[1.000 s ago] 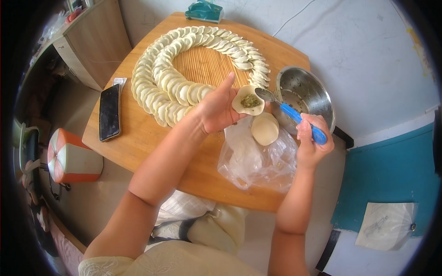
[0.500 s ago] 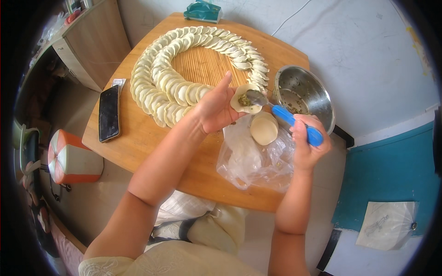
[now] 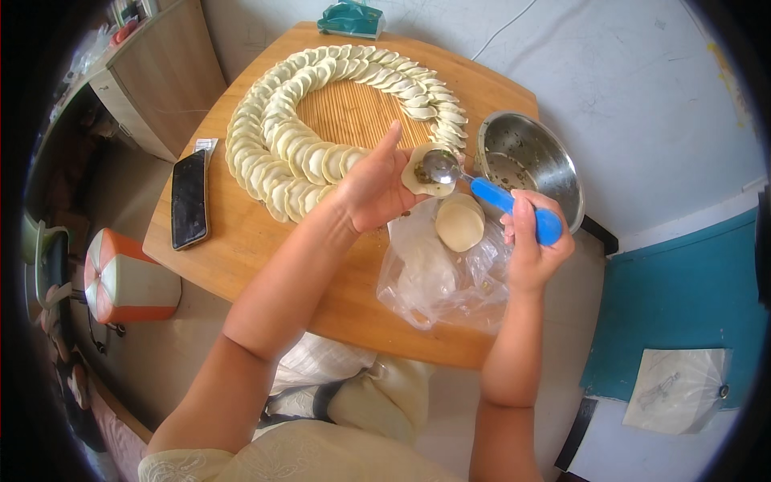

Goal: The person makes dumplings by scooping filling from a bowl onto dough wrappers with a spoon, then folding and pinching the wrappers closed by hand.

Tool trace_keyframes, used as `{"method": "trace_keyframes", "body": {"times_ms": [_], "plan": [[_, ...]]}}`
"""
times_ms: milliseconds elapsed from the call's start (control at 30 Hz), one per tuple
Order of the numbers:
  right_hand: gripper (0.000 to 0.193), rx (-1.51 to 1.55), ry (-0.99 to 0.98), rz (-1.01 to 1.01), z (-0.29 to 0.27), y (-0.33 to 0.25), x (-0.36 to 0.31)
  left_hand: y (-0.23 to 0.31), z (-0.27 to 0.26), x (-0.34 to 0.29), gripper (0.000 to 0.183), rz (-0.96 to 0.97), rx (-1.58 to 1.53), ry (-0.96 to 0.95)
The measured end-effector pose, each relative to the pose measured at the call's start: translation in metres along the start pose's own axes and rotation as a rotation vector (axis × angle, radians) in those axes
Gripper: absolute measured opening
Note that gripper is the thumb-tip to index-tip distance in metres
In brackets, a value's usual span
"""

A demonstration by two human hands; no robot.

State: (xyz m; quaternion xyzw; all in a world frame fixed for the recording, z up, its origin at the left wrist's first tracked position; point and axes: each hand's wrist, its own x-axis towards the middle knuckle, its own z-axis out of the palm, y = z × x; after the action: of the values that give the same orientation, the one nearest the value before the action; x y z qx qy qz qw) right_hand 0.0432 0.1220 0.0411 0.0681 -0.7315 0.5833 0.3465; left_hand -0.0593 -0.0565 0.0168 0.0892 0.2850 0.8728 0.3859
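Left hand (image 3: 373,189) cups wrapper (image 3: 427,170), fingers curled under. Right hand (image 3: 534,245) grips blue-handled spoon (image 3: 482,186), bowl pressing filling into wrapper, w/ steel bowl (image 3: 526,165) nearby.

Head-worn fisheye view, looking steeply down

The single camera sat above the person's chest and faced down past both forearms; the left hand (image 3: 371,189) and right hand (image 3: 534,245) lay close under it, the wooden table (image 3: 241,241) beyond them, straight edges bending toward the dark rim

Round dough wrapper (image 3: 426,178) (filling inside) under blue-handled spoon (image 3: 482,189)
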Motion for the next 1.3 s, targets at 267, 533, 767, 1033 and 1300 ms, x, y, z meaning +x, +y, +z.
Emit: {"method": "trace_keyframes", "body": {"times_ms": [267,533,767,1033,1300], "plan": [[0.006,-0.041,0.141,-0.042,-0.002,0.002,-0.002,0.0,0.003,-0.004,0.074,0.014,0.025,0.032],[0.025,-0.41,-0.199,-0.612,0.007,-0.003,0.009,0.001,0.003,-0.002,0.078,0.064,0.046,-0.035],[0.025,-0.38,-0.147,-0.6,0.007,0.0,0.007,0.003,-0.002,-0.002,0.081,0.051,0.049,-0.057],[0.02,-0.422,-0.131,-0.606,0.01,-0.002,0.004,0.001,-0.001,-0.002,0.077,0.084,-0.015,-0.051],[0.015,-0.395,-0.025,-0.585,0.008,-0.001,0.005,0.0,-0.001,0.001,0.079,0.069,-0.019,0.022]]}}
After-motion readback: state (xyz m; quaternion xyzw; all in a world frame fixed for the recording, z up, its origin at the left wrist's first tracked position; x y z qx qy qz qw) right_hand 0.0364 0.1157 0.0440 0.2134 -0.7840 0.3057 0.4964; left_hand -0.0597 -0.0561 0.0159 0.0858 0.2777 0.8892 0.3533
